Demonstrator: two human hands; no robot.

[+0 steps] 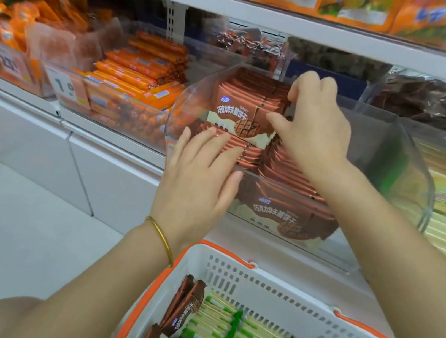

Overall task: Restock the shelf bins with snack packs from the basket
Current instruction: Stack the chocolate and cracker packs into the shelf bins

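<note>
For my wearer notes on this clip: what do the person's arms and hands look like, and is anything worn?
Nothing covers them: no sleeves in view, no gloves. The left hand has a thin gold bangle round its wrist. The right hand shows no ring, watch or band.

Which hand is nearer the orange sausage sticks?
Left. The left hand rests on brown packs just right of the orange sausage sticks; the right hand grips packs farther right.
</note>
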